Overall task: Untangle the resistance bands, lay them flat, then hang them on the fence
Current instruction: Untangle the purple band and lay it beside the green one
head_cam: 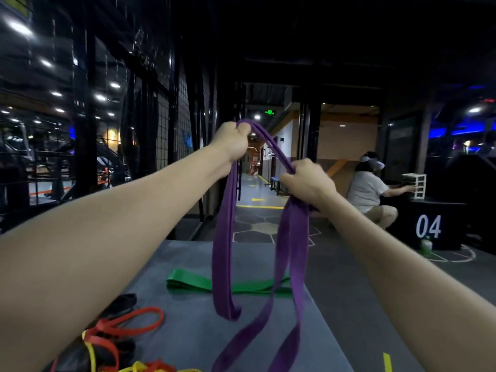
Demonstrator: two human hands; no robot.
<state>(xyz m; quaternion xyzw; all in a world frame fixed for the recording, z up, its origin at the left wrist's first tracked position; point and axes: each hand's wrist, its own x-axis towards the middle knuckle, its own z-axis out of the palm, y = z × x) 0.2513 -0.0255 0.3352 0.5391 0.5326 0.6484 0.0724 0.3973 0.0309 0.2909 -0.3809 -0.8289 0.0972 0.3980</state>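
At nine o'clock the wire fence point(166, 124) is seen standing dark and bare of bands, so the hanging step is judged not yet begun. Down at seven o'clock a knot of red and yellow bands point(118, 342) is left lying on the grey mat point(188, 264), partly cut off by the bottom edge and by the left forearm (how many strands are in it cannot be counted). Moving right, the left hand point(230, 143) is held high, fingers closed tight on the purple band point(222, 237), whose top arc is carried over to the right hand point(303, 181), also clenched on it. From both fists long purple loops are let hang down, the lowest ends running out of view at six o'clock. Behind them a green band point(193, 282) is laid flat across the mat, so the untangling-and-laying step is judged in hand. Next, the purple loops would need to be shaken free and lowered flat beside the green one. At three o'clock a crouching person point(370, 191) is glimpsed by a black box point(429, 226), blurred and dim.
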